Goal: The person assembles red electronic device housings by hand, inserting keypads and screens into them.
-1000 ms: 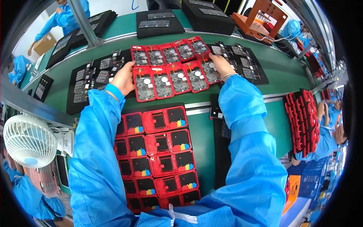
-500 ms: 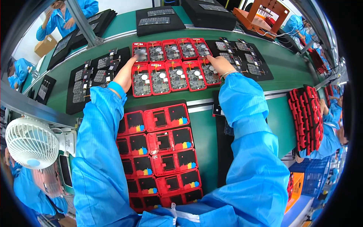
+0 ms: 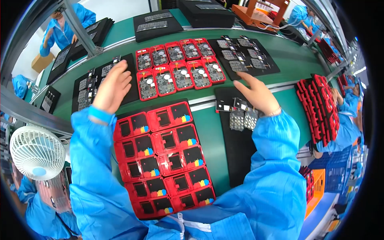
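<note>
Two rows of red plastic housings (image 3: 185,76) with circuit boards in them lie on the green belt ahead of me. Just left of them hovers my left hand (image 3: 114,87), empty, its fingers apart, partly over a black mat (image 3: 130,90) with keypad boards. To their lower right is my right hand (image 3: 258,94), also empty, thumb and fingers spread. It is above a black strip (image 3: 234,144) where two keypad boards (image 3: 243,119) with attached small screens lie. Closer to my body, a block of red cases (image 3: 162,160) with black and coloured inner parts sits on the bench.
Another black mat (image 3: 266,66) with keypad boards lies right of the housings. A stack of red frames (image 3: 319,108) stands on the right. A white fan (image 3: 37,152) is at the left, near a metal post (image 3: 82,28). Other people in blue work around the line.
Both hands have let go of the housings' outer edges. My left hand has drawn back to the left, my right hand back toward me and right. The view has shifted slightly.
</note>
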`<state>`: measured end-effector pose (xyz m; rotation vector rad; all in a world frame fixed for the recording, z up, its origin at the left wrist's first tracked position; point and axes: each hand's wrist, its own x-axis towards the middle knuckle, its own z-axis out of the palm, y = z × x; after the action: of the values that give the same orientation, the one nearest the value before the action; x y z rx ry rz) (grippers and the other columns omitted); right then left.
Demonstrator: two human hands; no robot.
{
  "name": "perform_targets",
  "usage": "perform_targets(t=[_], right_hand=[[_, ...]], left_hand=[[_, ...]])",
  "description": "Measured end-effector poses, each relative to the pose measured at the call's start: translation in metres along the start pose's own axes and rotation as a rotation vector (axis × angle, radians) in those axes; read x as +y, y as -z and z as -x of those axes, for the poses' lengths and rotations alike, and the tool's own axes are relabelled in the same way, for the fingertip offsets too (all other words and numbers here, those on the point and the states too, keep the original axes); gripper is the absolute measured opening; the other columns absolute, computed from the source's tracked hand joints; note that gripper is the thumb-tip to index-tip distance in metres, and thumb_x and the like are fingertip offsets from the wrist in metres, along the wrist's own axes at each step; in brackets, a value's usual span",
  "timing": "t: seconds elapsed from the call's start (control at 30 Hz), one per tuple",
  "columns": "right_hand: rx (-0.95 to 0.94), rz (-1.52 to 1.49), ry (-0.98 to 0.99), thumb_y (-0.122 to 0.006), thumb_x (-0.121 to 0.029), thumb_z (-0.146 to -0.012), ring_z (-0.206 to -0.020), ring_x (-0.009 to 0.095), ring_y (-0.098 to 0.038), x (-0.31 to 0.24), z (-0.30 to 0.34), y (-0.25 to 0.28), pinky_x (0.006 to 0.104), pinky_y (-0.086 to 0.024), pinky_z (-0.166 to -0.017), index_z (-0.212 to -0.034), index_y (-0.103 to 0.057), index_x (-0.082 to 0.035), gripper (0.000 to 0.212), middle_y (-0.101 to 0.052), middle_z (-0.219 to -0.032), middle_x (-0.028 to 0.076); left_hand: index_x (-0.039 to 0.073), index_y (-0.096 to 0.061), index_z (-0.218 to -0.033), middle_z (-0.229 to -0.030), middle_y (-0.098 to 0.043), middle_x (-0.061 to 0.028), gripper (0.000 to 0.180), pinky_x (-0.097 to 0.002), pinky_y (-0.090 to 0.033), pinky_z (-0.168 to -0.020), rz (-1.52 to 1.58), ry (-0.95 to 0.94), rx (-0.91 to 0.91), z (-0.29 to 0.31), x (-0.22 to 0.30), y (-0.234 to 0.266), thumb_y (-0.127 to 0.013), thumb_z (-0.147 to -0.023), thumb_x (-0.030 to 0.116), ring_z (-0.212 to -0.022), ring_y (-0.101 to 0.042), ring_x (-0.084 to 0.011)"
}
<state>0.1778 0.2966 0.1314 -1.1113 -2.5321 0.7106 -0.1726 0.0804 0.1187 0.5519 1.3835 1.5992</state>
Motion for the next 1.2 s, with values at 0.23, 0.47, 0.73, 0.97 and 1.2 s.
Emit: perform_targets(t=[0.23, 0.47, 0.73, 0.97, 1.2], right_hand=[[0.119, 0.479, -0.321, -0.061, -0.048, -0.086, -0.102, 0.035, -0.062, 0.046, 0.13, -0.01, 0.0422, -0.051, -0.085, -0.121, -0.061, 0.0, 0.059, -0.065, -0.109, 0.017], [0.253, 0.534, -0.471, -0.064, -0.059, -0.08, -0.101, 0.033, -0.061, 0.065, 0.103, -0.034, 0.0481, -0.05, -0.079, -0.111, -0.066, -0.006, 0.061, -0.06, -0.109, 0.012], [0.354, 0.053, -0.248, -0.086, -0.017, -0.058, -0.095, 0.03, -0.063, 0.072, 0.109, -0.042, 0.0421, -0.052, -0.082, -0.114, -0.057, -0.014, 0.063, -0.059, -0.105, 0.014], [0.292, -0.26, -0.051, -0.059, 0.013, -0.068, -0.06, 0.011, -0.053, 0.041, 0.13, -0.022, 0.026, -0.049, -0.06, -0.128, -0.056, -0.014, 0.066, -0.063, -0.087, 0.006], [0.352, 0.119, -0.033, -0.068, 0.0, -0.069, -0.098, 0.034, -0.057, 0.056, 0.137, -0.049, 0.0414, -0.047, -0.086, -0.127, -0.052, -0.013, 0.062, -0.06, -0.108, 0.013]], left_hand=[[0.005, -0.014, -0.152, -0.152, -0.027, -0.0253, 0.093, -0.046, -0.019, -0.115, -0.432, -0.357, -0.092, 0.192, 0.057, -0.06, -0.058, -0.087, 0.054, -0.143, -0.026, -0.0362], [0.005, -0.013, -0.152, -0.15, -0.028, -0.0297, 0.097, -0.0495, -0.024, -0.113, -0.527, -0.488, 0.145, 0.329, 0.038, -0.027, -0.059, -0.085, 0.059, -0.14, -0.028, -0.0419], [0.004, -0.013, -0.151, -0.152, -0.016, -0.034, 0.084, -0.0579, -0.018, -0.115, -0.378, -0.635, 0.37, 0.418, 0.016, -0.016, -0.06, -0.092, 0.042, -0.141, -0.023, -0.0462], [0.003, -0.012, -0.152, -0.149, -0.03, -0.0257, 0.078, -0.0468, -0.028, -0.114, 0.154, -0.417, 0.416, 0.436, -0.044, 0.04, -0.053, -0.095, 0.038, -0.137, -0.035, -0.0373], [0.002, -0.029, -0.139, -0.127, -0.05, -0.0227, 0.06, -0.041, -0.042, -0.103, 0.107, -0.182, 0.039, 0.379, -0.078, -0.03, -0.052, -0.097, 0.037, -0.117, -0.055, -0.0328]])
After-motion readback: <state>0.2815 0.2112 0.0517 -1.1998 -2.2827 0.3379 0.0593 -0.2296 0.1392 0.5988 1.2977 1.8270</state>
